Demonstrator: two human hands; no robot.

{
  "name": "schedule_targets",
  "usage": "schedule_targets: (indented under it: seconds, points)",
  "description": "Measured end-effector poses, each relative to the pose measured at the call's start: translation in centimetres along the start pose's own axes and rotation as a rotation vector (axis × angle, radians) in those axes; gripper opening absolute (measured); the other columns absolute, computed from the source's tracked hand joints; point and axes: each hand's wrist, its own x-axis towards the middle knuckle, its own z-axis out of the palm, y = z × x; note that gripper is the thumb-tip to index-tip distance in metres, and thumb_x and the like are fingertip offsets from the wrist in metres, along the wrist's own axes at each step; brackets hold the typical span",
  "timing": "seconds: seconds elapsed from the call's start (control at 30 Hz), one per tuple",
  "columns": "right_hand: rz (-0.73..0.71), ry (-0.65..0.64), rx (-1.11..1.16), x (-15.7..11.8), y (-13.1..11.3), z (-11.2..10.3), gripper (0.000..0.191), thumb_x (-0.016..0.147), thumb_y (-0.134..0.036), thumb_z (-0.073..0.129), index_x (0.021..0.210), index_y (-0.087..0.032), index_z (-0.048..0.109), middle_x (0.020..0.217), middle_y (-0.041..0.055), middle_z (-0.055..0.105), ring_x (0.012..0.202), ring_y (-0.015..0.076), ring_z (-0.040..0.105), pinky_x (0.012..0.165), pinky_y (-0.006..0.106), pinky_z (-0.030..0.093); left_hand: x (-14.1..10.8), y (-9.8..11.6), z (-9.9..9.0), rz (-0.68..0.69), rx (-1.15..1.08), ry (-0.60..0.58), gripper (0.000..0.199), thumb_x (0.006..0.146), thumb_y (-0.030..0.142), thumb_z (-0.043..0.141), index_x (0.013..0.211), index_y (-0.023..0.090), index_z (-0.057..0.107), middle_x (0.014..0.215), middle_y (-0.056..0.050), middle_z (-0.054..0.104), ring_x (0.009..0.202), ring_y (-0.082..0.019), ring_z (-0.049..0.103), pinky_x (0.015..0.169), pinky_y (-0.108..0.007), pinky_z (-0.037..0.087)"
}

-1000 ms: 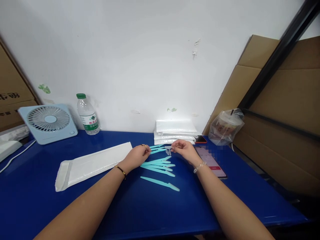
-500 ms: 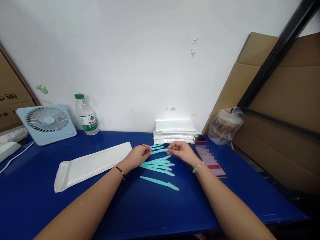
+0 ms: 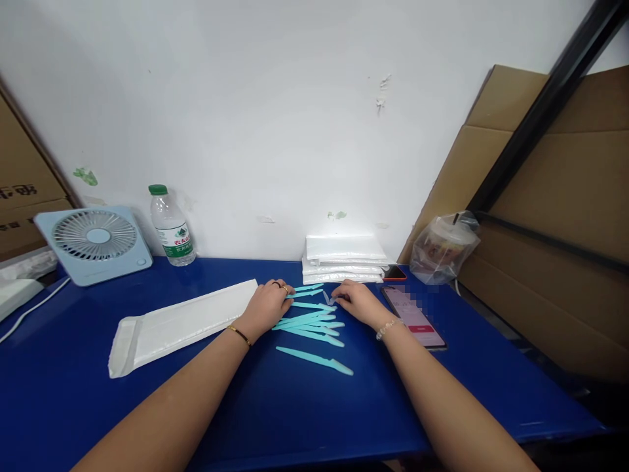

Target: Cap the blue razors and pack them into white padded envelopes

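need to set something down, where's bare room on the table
Bare table: between the forearms, nearer than the lone turquoise tool; right of the phone; between the fan and white pouch. Crowded: between left hand and right hand, where turquoise tools overlap.

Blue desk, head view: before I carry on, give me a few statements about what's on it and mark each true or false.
1. One turquoise plastic blade-like tool lies apart, nearer the person than the rest. True.
2. The light-blue square fan stands right of the clear plastic bottle with a green cap. False: it stands to the left.
3. The right hand is holding the phone with a lit screen. False: the phone lies on the desk; the fingertips are at small translucent pieces.
4. The clear bag around the lidded cup is beside the cardboard. True.
5. The long white padded envelope stands upright. False: it lies flat.
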Motion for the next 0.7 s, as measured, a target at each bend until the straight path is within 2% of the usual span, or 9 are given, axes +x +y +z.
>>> schedule_targets:
  seconds: [0.13,0.33,0.57,0.7]
  points:
    - [0.04,-0.009,-0.1,0.0,0.3,-0.7,0.011,0.076,-0.01,0.055,0.078,-0.017,0.064,0.083,0.0042,0.057,0.07,0.0135,0.055,0.067,0.025,0.042,0.2,0.1,-0.2,0.015,0.03,-0.027,0.018,0.086,0.024,0.046,0.082,0.019,0.064,0.086,-0.005,0.065,0.081,-0.019,0.059,0.071,-0.028,0.04]
    - [0.061,0.025,-0.192,0.1,-0.2,-0.4,0.009,0.071,-0.008,0.055,0.071,-0.016,0.058,0.078,0.0039,0.056,0.066,0.013,0.052,0.065,0.024,0.04,0.2,0.3,-0.2,0.042,0.145,-0.02,0.027,0.09,0.025,0.037,0.078,0.017,0.06,0.078,-0.007,0.064,0.071,-0.019,0.059,0.063,-0.029,0.038]
    - [0.065,0.064,0.242,-0.2,-0.5,-0.4,0.008,0.079,-0.019,0.051,0.082,-0.018,0.059,0.07,-0.0005,0.059,0.06,0.0112,0.051,0.056,0.021,0.039,0.1,0.5,-0.4,0.044,0.096,0.051,0.026,0.092,0.026,0.037,0.079,0.018,0.058,0.081,-0.005,0.063,0.076,-0.019,0.058,0.065,-0.029,0.035]
    - [0.052,0.055,0.315,-0.1,-0.8,-0.4,0.01,0.079,-0.023,0.054,0.08,-0.017,0.061,0.067,-0.0004,0.058,0.058,0.0103,0.049,0.054,0.02,0.038,0.1,0.5,-0.5,0.043,0.04,0.061,0.029,0.093,0.028,0.033,0.082,0.019,0.058,0.084,-0.004,0.063,0.077,-0.018,0.058,0.067,-0.029,0.035]
